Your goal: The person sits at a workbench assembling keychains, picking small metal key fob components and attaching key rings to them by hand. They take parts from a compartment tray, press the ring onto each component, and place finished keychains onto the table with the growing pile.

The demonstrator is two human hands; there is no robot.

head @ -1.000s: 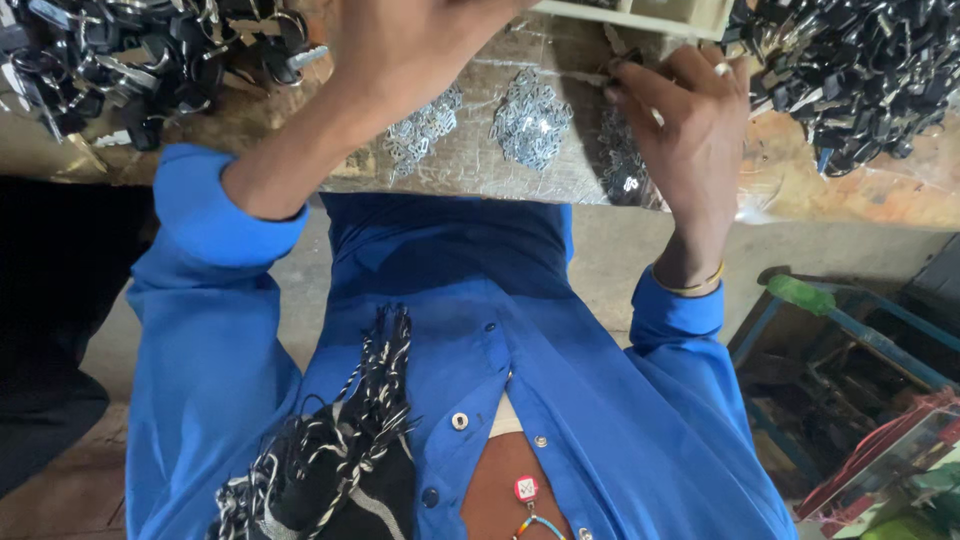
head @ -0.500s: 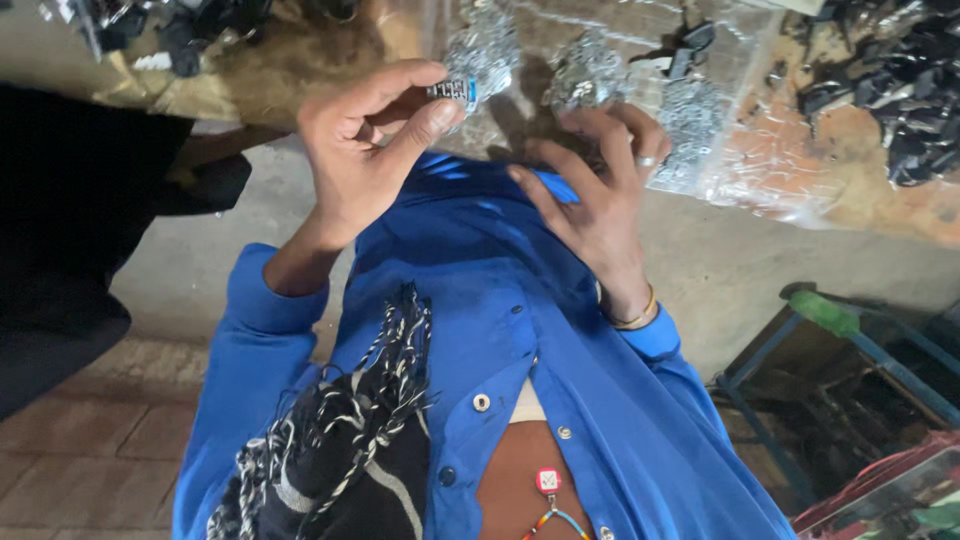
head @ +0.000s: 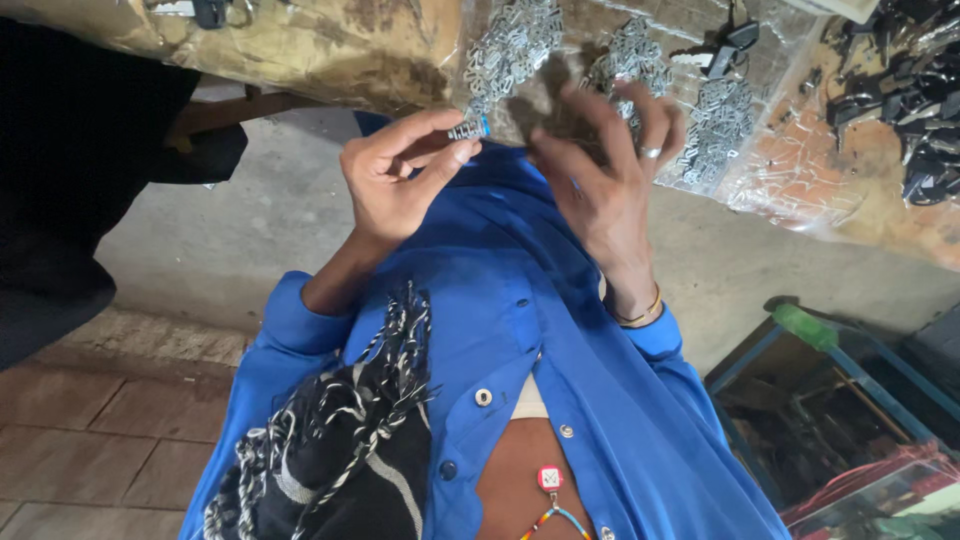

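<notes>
Pinching a small metal piece (head: 468,130), left hand (head: 400,180) grip narrow; right hand (head: 605,185) spread wide.

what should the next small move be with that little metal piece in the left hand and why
Probably bring the right hand across to the small metal piece. The left hand pinches it at the fingertips, at the edge of the plastic-covered bench, while the right hand's fingers are spread open, holding nothing, just beside it. A second grip would likely steady so small a part.
</notes>
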